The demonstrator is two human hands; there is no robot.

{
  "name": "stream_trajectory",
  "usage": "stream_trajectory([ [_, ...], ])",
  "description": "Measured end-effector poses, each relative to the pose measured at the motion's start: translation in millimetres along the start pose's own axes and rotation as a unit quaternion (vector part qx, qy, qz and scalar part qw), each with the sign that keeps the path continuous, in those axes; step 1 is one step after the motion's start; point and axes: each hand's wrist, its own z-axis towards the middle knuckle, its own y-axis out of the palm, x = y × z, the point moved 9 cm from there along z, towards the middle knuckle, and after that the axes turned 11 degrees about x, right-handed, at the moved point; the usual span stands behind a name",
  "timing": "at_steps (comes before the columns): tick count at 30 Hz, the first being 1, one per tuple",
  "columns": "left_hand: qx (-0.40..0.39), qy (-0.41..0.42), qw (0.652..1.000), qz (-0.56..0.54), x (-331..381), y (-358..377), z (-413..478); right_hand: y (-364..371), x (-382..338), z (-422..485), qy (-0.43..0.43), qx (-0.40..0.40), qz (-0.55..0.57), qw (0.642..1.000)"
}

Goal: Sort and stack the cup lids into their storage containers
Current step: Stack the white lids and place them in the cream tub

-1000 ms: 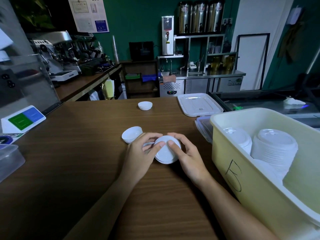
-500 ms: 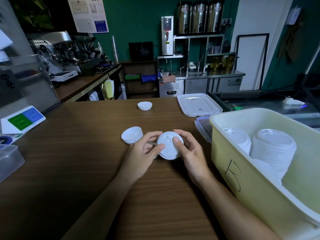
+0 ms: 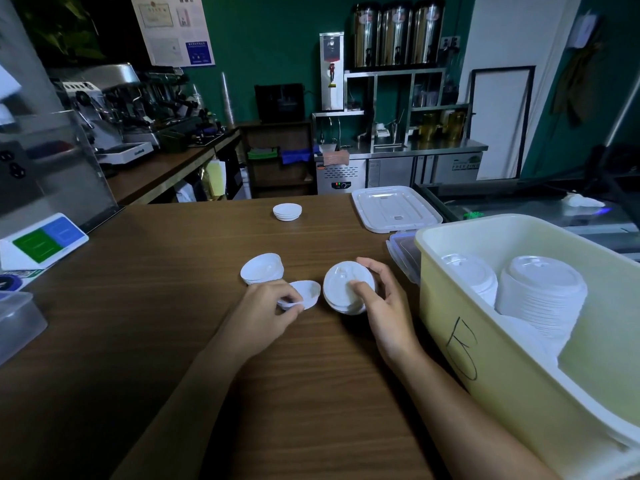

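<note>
Right grip (image 3: 388, 306) is clasped on a small stack of lids (image 3: 341, 282), thumb on the top face, fingers curled behind the rim. The stack is tipped up so that face looks back at me. Left grip (image 3: 263, 310) pinches a single lid (image 3: 306, 292) by its near edge, just left of the stack, almost touching it.

Here's what matters: the yellow bin (image 3: 512, 375) sits directly right of my right grip, and that hand is much the nearer one. Inside, a tall lid stack (image 3: 543, 289) stands upright. So my handful has to swing right, clear the bin wall and turn flat before it nests on top. That's my read.

I can't tell from here whether the single lid matches the ones in my right grip. Two more piles wait on the tabletop (image 3: 138, 323): the near pile (image 3: 261, 268) just beyond my left grip, the far pile (image 3: 287, 212) well away towards the back edge.
</note>
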Motion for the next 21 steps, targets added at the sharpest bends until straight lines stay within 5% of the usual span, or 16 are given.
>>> stream_trajectory([
  [13,0.108,-0.130,0.964,-0.205,-5.1,-21.2,5.8,4.5,-4.7,-3.1,-0.016,-0.027,0.002,1.000],
  [21,0.128,-0.088,0.969,-0.193,16.9,-13.9,1.5,25.3,-10.5,-15.0,0.019,-0.124,0.033,0.992],
])
